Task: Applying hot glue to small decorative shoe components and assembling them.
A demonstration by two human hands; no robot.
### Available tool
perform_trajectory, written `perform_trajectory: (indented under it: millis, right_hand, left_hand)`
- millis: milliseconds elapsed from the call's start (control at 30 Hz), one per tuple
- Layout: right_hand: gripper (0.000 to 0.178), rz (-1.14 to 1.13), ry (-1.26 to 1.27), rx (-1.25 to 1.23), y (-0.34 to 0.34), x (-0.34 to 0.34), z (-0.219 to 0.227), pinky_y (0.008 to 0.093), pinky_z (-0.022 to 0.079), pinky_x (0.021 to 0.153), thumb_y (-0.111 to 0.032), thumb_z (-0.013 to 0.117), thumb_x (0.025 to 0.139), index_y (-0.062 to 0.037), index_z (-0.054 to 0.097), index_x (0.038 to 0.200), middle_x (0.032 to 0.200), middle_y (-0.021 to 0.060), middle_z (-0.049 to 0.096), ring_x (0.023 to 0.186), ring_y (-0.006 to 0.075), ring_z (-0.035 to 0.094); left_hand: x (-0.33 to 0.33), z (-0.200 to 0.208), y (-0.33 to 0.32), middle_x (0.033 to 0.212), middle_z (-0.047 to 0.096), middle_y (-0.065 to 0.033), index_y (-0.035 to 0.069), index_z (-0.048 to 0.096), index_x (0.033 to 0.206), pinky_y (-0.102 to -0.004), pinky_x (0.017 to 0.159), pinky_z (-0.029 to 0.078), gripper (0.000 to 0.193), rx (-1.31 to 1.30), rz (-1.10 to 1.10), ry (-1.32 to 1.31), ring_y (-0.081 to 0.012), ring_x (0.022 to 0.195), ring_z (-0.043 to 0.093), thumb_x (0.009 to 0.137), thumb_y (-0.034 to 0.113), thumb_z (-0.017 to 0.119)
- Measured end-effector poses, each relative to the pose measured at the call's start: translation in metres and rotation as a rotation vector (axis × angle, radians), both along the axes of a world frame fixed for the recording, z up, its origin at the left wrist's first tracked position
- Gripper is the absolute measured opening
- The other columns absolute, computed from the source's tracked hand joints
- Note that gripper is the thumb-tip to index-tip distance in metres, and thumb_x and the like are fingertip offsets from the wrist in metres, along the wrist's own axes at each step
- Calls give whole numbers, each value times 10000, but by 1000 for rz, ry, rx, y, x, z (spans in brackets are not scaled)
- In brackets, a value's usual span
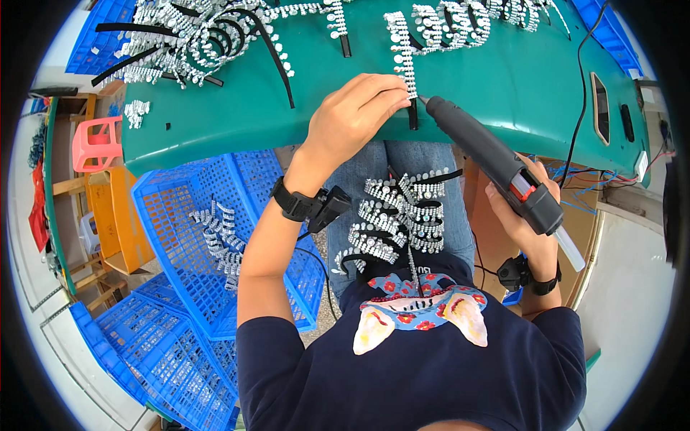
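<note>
My left hand (pixel 357 113) pinches the near end of a rhinestone-studded strip (pixel 403 54) at the front of the green table. A short black tail (pixel 412 116) of the strip hangs toward the table's edge. In my right hand (pixel 519 208) is a black glue gun (pixel 489 147), with a clear glue stick (pixel 570 249) poking out of its back. The gun's nozzle is at the strip, just right of my left fingertips; whether it touches I cannot tell. Several more curled rhinestone strips (pixel 392 215) lie on my lap.
A tangled heap of rhinestone strips (pixel 208 39) lies at the table's (pixel 330 72) far left, with more coils (pixel 453 25) at the back. Blue plastic baskets (pixel 190 194) stand left of my legs, one holding strips. A black cable (pixel 581 93) crosses the table's right side. A pink stool (pixel 97 144) is far left.
</note>
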State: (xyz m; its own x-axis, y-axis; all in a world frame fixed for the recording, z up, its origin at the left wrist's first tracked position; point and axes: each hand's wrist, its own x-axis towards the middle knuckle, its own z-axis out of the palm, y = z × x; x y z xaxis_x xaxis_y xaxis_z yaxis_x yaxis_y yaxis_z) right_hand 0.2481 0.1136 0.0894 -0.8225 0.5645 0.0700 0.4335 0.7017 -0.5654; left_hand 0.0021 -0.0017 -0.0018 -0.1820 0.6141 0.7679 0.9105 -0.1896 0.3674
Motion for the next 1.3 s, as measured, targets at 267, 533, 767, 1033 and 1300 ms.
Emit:
perform_trajectory:
  millis: [267,533,767,1033,1300]
  right_hand:
    - [234,-116,384,-635,13,14,-30,322,520,827,-26,656,829,33,640,1055,937,84,683,874,156,658]
    - [248,-143,616,-814,17,6,-31,385,526,811,-54,612,825,47,627,1050,861,116,661,835,232,658]
    - [421,-137,750,-881,29,12,-36,449,520,810,-145,609,793,89,555,1139,826,170,637,812,289,643]
    - [386,-148,805,-945,36,19,-43,442,529,825,-124,644,790,64,584,1121,833,157,654,822,275,657]
    - [471,-151,801,-916,43,23,-45,453,508,813,-157,593,810,100,508,1195,833,187,618,826,300,628]
  left_hand:
    - [-2,4,-1,955,680,-50,38,686,890,-309,720,545,173,-20,-46,-6,-218,845,661,732,27,756]
    - [6,15,0,935,675,-82,36,648,845,-332,746,529,129,-95,-45,-120,-242,846,657,732,-4,695]
    - [21,17,10,868,652,-86,28,618,871,-316,721,516,167,-113,87,-204,-222,802,642,744,-14,718]
    - [22,26,13,843,634,-55,55,596,894,-322,692,495,175,-208,145,-240,-207,777,622,768,29,714]
    - [10,38,6,905,631,-82,16,571,972,-311,787,482,63,-271,31,-378,-177,839,607,919,45,554]
